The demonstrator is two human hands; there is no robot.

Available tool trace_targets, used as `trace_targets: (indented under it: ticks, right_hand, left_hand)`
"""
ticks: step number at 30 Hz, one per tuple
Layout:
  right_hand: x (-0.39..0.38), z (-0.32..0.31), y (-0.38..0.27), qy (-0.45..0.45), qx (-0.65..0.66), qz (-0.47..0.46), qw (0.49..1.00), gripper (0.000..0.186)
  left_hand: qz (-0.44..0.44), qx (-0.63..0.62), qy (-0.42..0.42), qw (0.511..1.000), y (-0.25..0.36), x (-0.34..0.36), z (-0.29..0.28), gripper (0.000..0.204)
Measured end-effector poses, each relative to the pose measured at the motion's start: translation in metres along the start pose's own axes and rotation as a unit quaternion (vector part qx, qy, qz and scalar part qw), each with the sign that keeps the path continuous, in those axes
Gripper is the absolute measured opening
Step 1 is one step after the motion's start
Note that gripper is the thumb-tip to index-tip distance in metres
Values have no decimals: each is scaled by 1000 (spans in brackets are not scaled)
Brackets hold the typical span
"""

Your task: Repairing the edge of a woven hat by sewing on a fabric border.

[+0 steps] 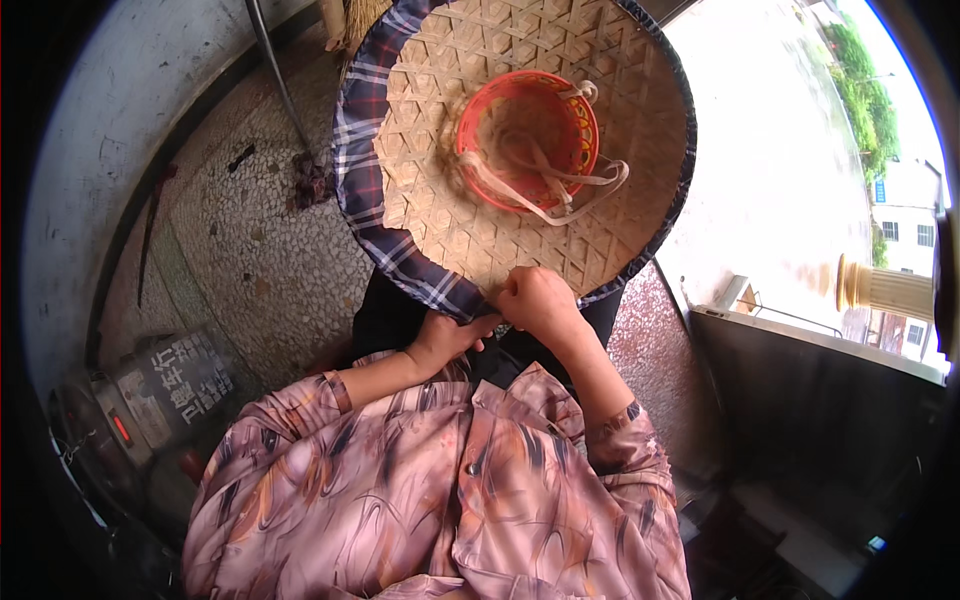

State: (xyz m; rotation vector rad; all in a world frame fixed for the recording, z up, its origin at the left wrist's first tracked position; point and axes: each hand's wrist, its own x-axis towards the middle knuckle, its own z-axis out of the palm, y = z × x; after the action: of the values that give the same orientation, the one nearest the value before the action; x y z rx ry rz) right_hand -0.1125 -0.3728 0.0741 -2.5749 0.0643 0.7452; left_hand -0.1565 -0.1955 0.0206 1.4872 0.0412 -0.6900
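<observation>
A woven bamboo hat [425, 150] rests underside up over my lap. Dark plaid cloth [362, 165] wraps its rim, wider along the left side. Inside the hat sits a red plastic ring [470, 120] with pale cloth straps [530, 205] tied to it. My right hand [540, 300] is closed at the near edge of the rim, fingers pinching the cloth border there. Just left of it, my left hand [448, 338] is closed on the same border from below, its fingertips partly hidden. Whether a needle or thread is between the fingers is too small to tell.
Speckled stone floor [260, 250] stretches on the left, with a broom [365, 20] and a metal pole [272, 70] at the far side. A dark bag with pale lettering [175, 385] stands lower left. Past a dark panel [810, 400] on the right is a bright outdoor area.
</observation>
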Motion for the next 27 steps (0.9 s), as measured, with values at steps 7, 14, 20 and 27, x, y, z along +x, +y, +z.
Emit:
trace_targets:
  ticks: [7,14,20,27]
  right_hand:
    - [-10,2,-1,31,-30,-31,999,24]
    - [-11,-13,-23,-29,-122,-10,992,25]
    - [-3,-15,-21,-48,-118,-30,991,27]
    - [12,-20,-12,42,256,-39,965,12]
  left_hand:
    - [-26,-43,-2,999,-5,4,3,22]
    - [-39,20,-2,999,-9,4,2,31]
    - [-7,62,-8,998,-9,8,-1,35]
    - [-49,-61,-25,997,-8,12,0,28]
